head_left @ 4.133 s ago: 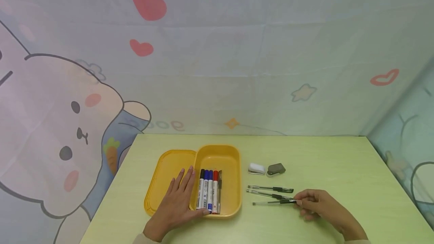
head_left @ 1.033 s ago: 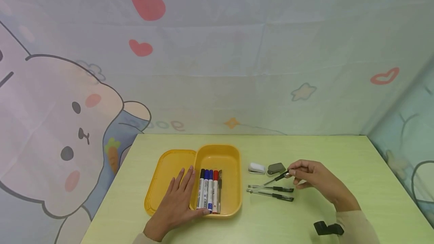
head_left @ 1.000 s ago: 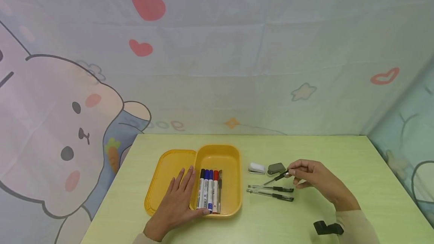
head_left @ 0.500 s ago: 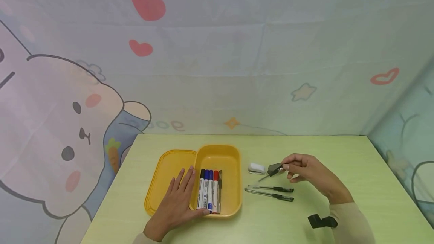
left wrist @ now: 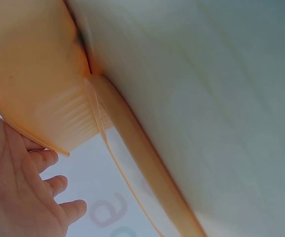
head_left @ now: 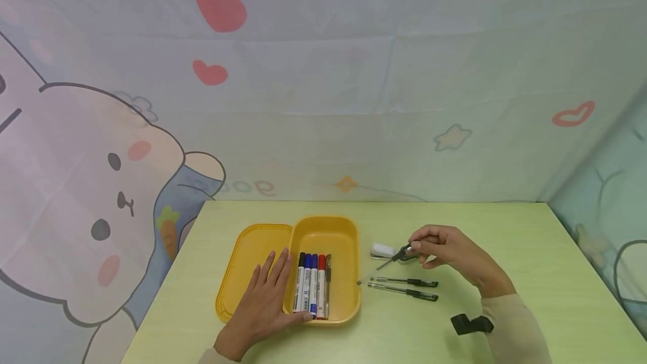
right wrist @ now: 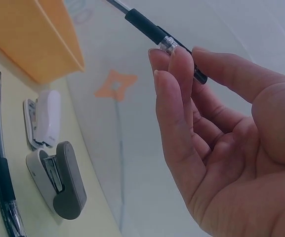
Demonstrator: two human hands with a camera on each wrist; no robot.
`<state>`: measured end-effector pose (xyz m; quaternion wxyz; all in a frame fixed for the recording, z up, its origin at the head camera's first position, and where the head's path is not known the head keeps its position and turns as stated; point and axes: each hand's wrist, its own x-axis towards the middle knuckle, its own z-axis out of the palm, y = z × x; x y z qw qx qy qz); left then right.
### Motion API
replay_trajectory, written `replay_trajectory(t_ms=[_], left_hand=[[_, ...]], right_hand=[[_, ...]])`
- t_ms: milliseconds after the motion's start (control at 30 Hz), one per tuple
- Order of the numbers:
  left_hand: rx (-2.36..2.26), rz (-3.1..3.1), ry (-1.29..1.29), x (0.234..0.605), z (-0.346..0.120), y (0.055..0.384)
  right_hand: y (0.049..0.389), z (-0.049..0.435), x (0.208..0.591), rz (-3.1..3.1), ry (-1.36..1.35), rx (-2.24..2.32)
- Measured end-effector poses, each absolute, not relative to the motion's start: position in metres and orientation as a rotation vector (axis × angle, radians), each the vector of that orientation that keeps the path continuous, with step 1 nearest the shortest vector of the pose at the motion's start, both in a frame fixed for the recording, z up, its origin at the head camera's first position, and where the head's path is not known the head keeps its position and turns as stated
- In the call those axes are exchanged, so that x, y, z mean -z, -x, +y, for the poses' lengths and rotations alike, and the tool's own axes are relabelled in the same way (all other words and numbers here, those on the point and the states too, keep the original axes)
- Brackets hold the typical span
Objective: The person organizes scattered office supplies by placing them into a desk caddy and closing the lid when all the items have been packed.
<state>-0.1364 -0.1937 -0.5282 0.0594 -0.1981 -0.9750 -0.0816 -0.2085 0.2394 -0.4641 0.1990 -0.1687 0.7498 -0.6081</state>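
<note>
Draped booth — cartoon cloth [head_left: 323, 83], green table [head_left: 515, 251].

I see the clear-barrelled gel pen [head_left: 401, 253] aloft and tilted, its capped end pinched in the right hand [head_left: 457, 254], black grip showing, barrel sloping down toward the yellow plastic box [head_left: 323, 237]; I can't tell whether it touches the rim. The open, round-cornered box sits upright, the left hand [head_left: 265, 302] spread against its left side.

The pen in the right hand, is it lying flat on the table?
No, the right hand pinches the pen near one end, raised off the table.
</note>
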Motion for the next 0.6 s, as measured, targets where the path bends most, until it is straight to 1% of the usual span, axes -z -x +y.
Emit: replay_trajectory(t_ms=[600], left_hand=[[0.252, -2.976, 0.592, 0.529, -0.193, 0.138]], right_hand=[[0.217, 0.224, 0.460, 2.084, 0.496, 1.670]])
